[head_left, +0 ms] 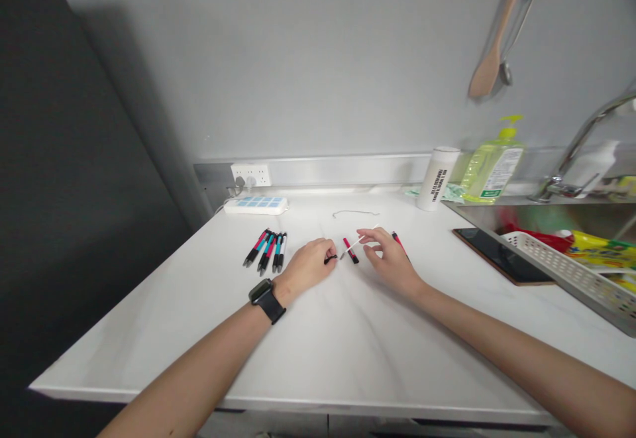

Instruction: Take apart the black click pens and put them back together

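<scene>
My left hand (pixel 314 262), a dark watch on its wrist, is closed on a small black pen part (pixel 330 260), most of it hidden by the fingers. Between thumb and fingers of my right hand (pixel 385 252) is a thin white pen refill (pixel 356 244), its grey tip pointing down toward the left hand. Behind the refill, a red and black pen barrel (pixel 350 248) lies on the counter between both hands. Another red and dark pen piece (pixel 397 242) lies partly hidden behind the right hand. Left of my left hand, several pens (pixel 267 250) in red, teal, white and black lie side by side.
A bent thin wire (pixel 356 212) lies toward the wall. At the back left is a white power strip (pixel 256 205). On the right stand a white canister (pixel 438 178) and a yellow soap bottle (pixel 493 163), near a dark tablet (pixel 501 256) and the sink with a white basket (pixel 571 272).
</scene>
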`<state>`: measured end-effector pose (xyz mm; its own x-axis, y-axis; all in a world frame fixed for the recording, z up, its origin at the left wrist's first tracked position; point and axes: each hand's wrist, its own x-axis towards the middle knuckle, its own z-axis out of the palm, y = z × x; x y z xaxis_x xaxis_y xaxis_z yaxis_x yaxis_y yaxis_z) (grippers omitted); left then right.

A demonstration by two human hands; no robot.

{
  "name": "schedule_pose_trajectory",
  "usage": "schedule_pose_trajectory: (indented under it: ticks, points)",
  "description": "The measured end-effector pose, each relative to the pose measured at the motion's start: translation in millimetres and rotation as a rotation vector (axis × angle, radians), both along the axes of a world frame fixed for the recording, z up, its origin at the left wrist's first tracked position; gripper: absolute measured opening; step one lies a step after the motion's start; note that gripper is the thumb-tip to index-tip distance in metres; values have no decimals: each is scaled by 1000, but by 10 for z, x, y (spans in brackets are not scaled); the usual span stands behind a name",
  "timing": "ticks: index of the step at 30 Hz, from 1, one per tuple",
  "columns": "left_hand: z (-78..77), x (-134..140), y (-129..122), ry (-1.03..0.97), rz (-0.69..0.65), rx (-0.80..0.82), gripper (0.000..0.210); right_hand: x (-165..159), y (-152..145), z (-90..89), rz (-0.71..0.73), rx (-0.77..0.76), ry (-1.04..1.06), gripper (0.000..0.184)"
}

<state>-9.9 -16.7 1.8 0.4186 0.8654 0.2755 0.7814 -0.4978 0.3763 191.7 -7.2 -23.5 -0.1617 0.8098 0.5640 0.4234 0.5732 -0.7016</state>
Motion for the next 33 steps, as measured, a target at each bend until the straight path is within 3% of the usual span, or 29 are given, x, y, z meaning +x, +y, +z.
schedule_pose_trajectory:
  ticks: [9,15,20,23,28,33]
  points:
    - [-44,-59,35,72,147,-8,13,8,-3,-22,23,-83,-54,32]
    - [-67,-45,52,55,57,33,19,-5,-17,-10,27,-63,-34,28]
    - [-49,-29,31,56,57,66,17,-6,-34,48,-32,-33,-19,17]
    - [17,-14,-8,54,4,85,14,-15,-46,52,-21,-51,-40,12]
    - [111,24,-64,47,-107,90,11,-56,-76,-1,178,-164,-87,11]
    - [140,34,-111,201,-361,90,9,-67,-72,-58,250,-248,-126,18]
